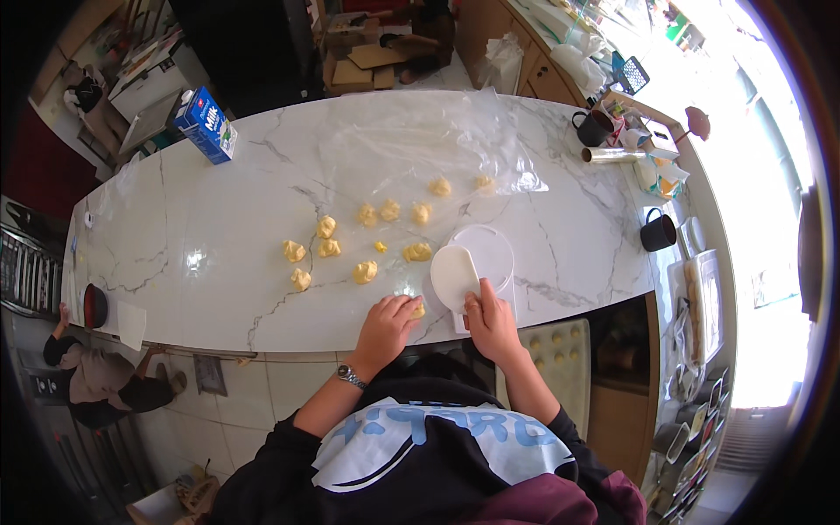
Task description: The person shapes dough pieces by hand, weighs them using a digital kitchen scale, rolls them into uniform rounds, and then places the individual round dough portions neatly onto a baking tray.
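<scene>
My left hand point(385, 331), with a watch on its wrist, is closed over a small piece of yellow dough point(419, 311) near the counter's front edge. Only part of that dough shows past the fingertips. In my right hand point(493, 324) is a white rounded dough scraper point(452, 273), gripped at its lower end. The scraper hangs over the front left part of a white kitchen scale point(494, 249) with a round plate. Left of the scale lies an oblong dough piece point(417, 252), and a tiny yellow bit point(381, 247) sits beyond my left hand.
Several dough lumps point(365, 272) are scattered across the marble counter point(210, 289). Clear plastic sheeting point(411, 131) covers its far side. A blue milk carton point(206, 125) stands far left; a dark mug point(658, 232) is at right. Below the counter, a tray point(569, 376) holds several small pieces.
</scene>
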`<action>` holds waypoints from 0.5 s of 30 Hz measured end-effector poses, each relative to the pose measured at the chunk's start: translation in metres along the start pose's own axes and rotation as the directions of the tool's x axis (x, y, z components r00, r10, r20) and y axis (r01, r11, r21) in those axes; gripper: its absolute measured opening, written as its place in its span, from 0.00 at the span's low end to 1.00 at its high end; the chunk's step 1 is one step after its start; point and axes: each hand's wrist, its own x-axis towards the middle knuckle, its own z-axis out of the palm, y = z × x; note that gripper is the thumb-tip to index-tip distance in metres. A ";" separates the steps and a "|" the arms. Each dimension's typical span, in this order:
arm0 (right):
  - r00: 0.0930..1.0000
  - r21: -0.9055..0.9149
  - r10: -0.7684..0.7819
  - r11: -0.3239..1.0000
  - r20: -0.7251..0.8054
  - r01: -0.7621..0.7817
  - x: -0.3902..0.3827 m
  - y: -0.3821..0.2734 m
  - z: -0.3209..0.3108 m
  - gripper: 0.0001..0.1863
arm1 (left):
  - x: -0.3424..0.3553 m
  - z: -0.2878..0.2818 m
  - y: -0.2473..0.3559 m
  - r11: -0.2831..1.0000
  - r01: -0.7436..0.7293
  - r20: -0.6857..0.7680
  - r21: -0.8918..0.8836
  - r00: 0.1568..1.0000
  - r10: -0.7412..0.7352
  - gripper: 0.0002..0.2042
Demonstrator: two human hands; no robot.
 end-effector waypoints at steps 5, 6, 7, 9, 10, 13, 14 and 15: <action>0.988 0.181 0.055 0.983 -0.146 -0.028 -0.003 0.001 -0.019 0.06 | 0.040 -0.006 0.025 0.928 0.206 0.138 -0.311 0.976 -0.170 0.15; 0.980 0.229 0.113 0.971 -0.164 -0.074 -0.003 0.003 -0.024 0.06 | 0.048 -0.004 0.032 0.910 0.122 0.054 -0.397 0.992 -0.110 0.15; 0.969 0.278 0.172 0.953 -0.179 -0.119 -0.004 0.006 -0.030 0.06 | 0.056 -0.002 0.038 0.880 0.032 -0.035 -0.474 0.998 -0.056 0.15; 0.947 0.315 0.189 0.944 -0.260 -0.102 -0.007 0.017 -0.037 0.08 | 0.071 0.012 0.038 0.783 0.007 0.030 -0.622 0.999 0.016 0.24; 0.940 0.313 0.189 0.945 -0.283 -0.096 -0.008 0.022 -0.041 0.08 | 0.076 0.017 0.036 0.704 0.048 0.082 -0.709 0.997 0.015 0.27; 0.905 0.278 0.227 0.952 -0.359 -0.128 -0.012 0.029 -0.054 0.08 | 0.089 0.016 0.041 0.574 0.197 0.251 -0.795 0.968 0.016 0.32; 0.898 0.242 0.223 0.961 -0.380 -0.136 -0.014 0.036 -0.058 0.08 | 0.088 0.020 0.040 0.580 0.171 0.211 -0.796 0.978 0.001 0.32; 0.891 0.210 0.222 0.967 -0.397 -0.147 -0.015 0.044 -0.061 0.09 | 0.084 0.023 0.037 0.590 0.150 0.173 -0.794 0.985 -0.018 0.31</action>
